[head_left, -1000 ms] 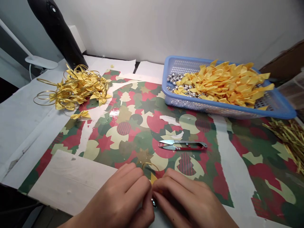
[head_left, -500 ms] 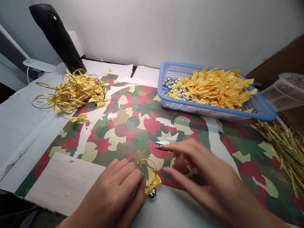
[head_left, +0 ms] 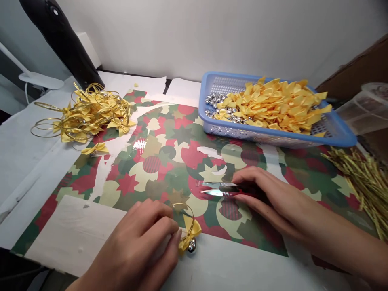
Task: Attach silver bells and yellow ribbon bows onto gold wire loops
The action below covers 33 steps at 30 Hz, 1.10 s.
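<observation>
Between the thumb and fingers of my left hand [head_left: 142, 238] is one side of a yellow ribbon bow [head_left: 193, 227]. A silver jingle bell [head_left: 192, 245] hangs at the bow's knot, and a loop of gold cord [head_left: 185, 205] rises from it. My right hand [head_left: 273, 198] is closed around thread snips [head_left: 232, 190] with dark red handles. Their two blades point left, slightly apart, over the patterned sheet, a short way from the bow. The palm hides the rear of the snips.
A blue plastic basket [head_left: 257, 135] at the back right holds yellow bows and silver bells. Finished-looking bows with gold loops [head_left: 97, 111] lie heaped at the left, beside a black upright device [head_left: 69, 44]. Gold cords [head_left: 363, 182] lie at the right, near a clear plastic container [head_left: 363, 109].
My right hand has closed on the snips, which lay under its reaching fingers before. My left hand keeps its hold on the bow. The view has shifted slightly.
</observation>
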### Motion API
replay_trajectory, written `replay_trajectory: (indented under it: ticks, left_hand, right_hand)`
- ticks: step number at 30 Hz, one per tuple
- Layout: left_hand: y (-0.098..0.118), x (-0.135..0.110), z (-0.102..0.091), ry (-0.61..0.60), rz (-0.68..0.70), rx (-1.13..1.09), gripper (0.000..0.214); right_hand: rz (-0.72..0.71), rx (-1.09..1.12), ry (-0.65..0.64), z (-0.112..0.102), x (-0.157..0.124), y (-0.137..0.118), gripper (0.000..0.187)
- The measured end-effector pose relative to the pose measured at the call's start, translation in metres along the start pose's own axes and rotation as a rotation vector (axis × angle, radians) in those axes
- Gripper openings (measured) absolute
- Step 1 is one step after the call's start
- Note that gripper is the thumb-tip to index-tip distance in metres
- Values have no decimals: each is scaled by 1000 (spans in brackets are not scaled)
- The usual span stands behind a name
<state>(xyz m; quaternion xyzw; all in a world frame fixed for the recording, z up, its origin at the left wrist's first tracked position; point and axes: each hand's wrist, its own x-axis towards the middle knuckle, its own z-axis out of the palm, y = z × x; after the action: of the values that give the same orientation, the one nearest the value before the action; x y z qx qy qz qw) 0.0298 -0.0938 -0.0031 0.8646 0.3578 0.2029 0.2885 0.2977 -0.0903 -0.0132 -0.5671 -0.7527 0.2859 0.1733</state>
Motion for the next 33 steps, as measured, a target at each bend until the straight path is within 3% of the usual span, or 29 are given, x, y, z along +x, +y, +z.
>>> replay_trajectory:
  ticks: [2,6,12,18,21,27,33]
  left_hand:
    - [1,1,0,-11,-6,-45,18]
    - [0,7,1,-39,-11,-75,17]
    - [3,16,0,-79,27,-60,20]
    - [5,21,-6,-283,-194,-158,19]
    - [5,24,-9,-340,-268,-172,22]
    - [7,30,-12,-352,-272,-145,24]
    - [8,34,-13,-348,-290,-165,23]
  right_hand:
    - [28,-7,-44,0,0,-2,22]
    - [-59,-95,-114,4,-1,-4,34]
    - [-86,-183,-71,11,-1,-6,32]
    - [14,185,-51,-5,-6,-9,24]
    - [129,343,-107,-13,-10,-12,26]
    - [249,557,-247,-12,-12,-19,25]
    - [231,521,-247,-8,-16,-25,25]
